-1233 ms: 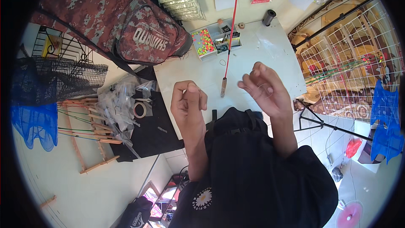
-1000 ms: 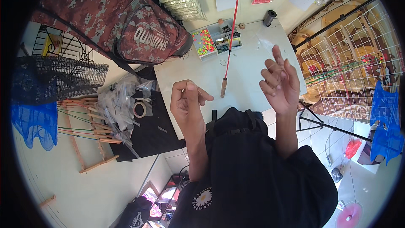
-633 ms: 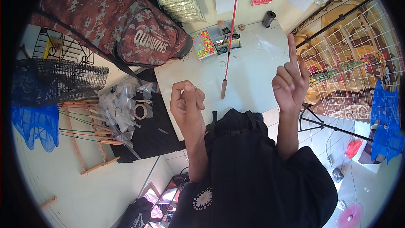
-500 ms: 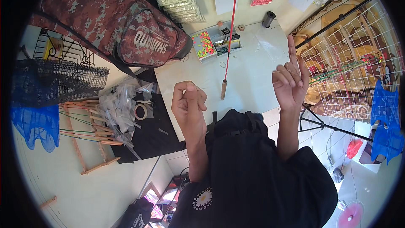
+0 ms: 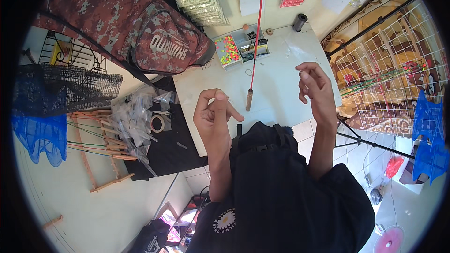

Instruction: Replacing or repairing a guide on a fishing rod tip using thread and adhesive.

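Above the white table [image 5: 276, 98], both my hands are raised and apart. My left hand [image 5: 213, 115] has thumb and index finger pinched together, with another finger pointing right; anything in the pinch is too fine to make out. My right hand [image 5: 318, 93] is bent inward, its fingers curled and the index tip near the thumb; what it holds, if anything, cannot be seen. Between the hands a thin red rod [image 5: 257, 42] with a cork handle [image 5: 249, 100] leans over the table, touched by neither hand. A small loop [image 5: 248, 72] lies beside the rod.
A compartment box [image 5: 248, 49] with bright beads stands at the table's back, near a dark cylinder [image 5: 299, 22]. A camouflage bag [image 5: 161, 42] rests at left, above plastic bags [image 5: 133, 117] and a tape roll [image 5: 157, 122]. At right stands a white wire grid [image 5: 389, 70].
My right hand has turned inward and its raised index finger has curled down. A faint thin line seen at the hands before no longer shows. The left hand's lower finger has stretched out.
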Demonstrator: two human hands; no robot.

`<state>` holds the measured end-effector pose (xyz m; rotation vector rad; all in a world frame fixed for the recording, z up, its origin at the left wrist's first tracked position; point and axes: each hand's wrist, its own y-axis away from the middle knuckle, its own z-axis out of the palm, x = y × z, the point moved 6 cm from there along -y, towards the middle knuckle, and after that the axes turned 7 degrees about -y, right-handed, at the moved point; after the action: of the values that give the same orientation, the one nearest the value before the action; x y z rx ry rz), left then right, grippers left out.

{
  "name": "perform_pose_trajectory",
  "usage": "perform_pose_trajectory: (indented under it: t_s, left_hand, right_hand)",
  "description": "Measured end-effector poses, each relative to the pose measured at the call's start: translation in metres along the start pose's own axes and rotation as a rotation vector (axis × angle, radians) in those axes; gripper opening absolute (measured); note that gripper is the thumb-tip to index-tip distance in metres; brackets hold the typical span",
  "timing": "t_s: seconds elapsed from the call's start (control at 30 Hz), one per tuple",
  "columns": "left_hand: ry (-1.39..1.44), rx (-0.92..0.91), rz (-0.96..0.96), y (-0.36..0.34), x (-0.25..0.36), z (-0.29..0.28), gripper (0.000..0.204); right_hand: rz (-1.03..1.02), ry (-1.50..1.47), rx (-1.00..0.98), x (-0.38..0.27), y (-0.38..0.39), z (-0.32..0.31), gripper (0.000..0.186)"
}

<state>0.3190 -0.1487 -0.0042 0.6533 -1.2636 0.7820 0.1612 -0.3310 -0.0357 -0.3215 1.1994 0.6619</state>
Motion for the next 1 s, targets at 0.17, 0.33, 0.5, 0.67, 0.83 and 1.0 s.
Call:
perform_pose_trajectory:
  t_s: [0.17,0.33,0.5,0.67,0.83,1.0]
  left_hand:
    - [-0.024,0.000,0.006,0.000,-0.002,0.003,0.016]
    - [-0.010,-0.037,-0.029,0.000,-0.006,0.007,0.020]
    - [-0.052,-0.026,-0.053,0.002,-0.006,0.009,0.023]
    - [-0.063,-0.011,-0.075,0.004,-0.003,0.011,0.024]
    - [-0.081,-0.030,-0.106,0.007,-0.003,0.013,0.022]
    - [-0.060,-0.031,-0.107,0.008,-0.002,0.013,0.021]
  right_hand:
    - [-0.002,0.409,0.030,-0.004,0.003,0.018,0.018]
    - [-0.198,0.638,-0.072,-0.010,0.009,0.043,0.020]
    - [-0.614,0.595,0.018,-0.036,0.030,0.069,0.017]
    - [-0.745,0.680,-0.168,-0.049,0.060,0.097,0.023]
    - [-0.592,0.656,-0.103,-0.036,0.050,0.104,0.024]
    - [-0.388,0.456,-0.156,-0.023,0.042,0.097,0.021]
